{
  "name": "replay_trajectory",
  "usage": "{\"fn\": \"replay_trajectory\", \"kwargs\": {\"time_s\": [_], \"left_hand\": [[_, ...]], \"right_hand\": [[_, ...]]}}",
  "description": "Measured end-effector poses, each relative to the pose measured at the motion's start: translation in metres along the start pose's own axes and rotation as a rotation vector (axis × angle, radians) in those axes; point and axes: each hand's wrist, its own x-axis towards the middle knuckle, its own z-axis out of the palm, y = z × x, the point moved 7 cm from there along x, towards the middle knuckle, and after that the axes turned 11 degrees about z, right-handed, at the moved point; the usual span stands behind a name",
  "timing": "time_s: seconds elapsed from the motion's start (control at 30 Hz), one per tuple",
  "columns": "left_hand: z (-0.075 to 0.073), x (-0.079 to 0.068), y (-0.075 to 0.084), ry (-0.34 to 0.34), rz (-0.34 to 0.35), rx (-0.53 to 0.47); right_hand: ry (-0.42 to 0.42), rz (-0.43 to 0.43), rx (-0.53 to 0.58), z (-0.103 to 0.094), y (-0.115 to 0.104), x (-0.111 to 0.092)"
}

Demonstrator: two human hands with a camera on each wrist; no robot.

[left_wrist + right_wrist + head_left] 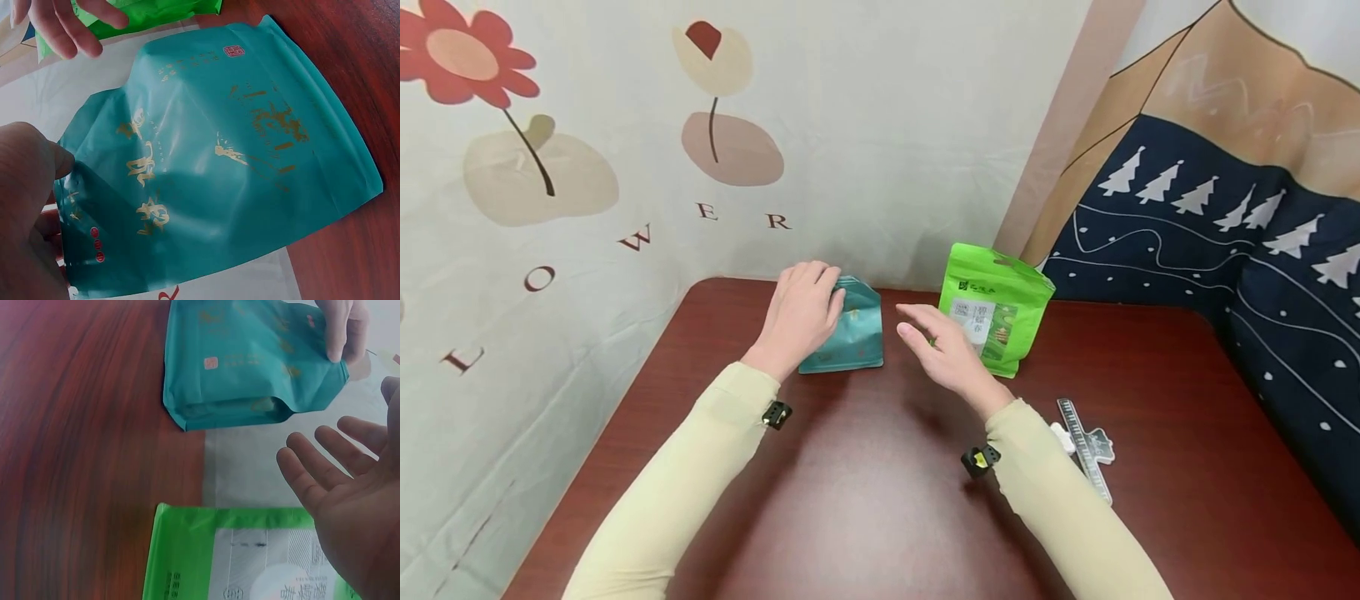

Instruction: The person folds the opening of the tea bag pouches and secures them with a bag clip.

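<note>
Left hand (801,312): grip pinching teal bag (859,333) by its top; bag upright, back of tabletop (850,483). Probably light, soft, slick film; best held at top edge. Right hand (949,352): grip wide, empty, near green bag (1000,308).

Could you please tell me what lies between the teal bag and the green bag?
In the head view, the right hand partly fills the gap between the teal bag and the green bag; some table shows there too.
</note>
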Motion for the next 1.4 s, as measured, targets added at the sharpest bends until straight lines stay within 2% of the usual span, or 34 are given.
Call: {"fn": "replay_trajectory", "kwargs": {"time_s": [0.27, 0.53, 0.7, 1.0, 1.4], "left_hand": [[0.003, 0.002, -0.001, -0.003, -0.002, 0.017], [0.008, 0.001, -0.001, -0.023, -0.01, 0.009], [0.009, 0.0, -0.003, -0.017, -0.021, 0.01], [0.014, -0.002, -0.003, -0.03, -0.025, 0.005], [0.01, -0.001, -0.004, -0.005, -0.009, -0.008]], "right_hand": [[0.023, 0.031, 0.002, 0.012, -0.001, 0.013], [-0.006, 0.06, 0.025, 0.024, 0.0, 0.02], [0.008, 0.063, 0.06, 0.029, -0.004, 0.024], [0.034, 0.152, 0.138, 0.036, 0.002, 0.025], [0.008, 0.144, 0.137, 0.039, 0.0, 0.025]]}}
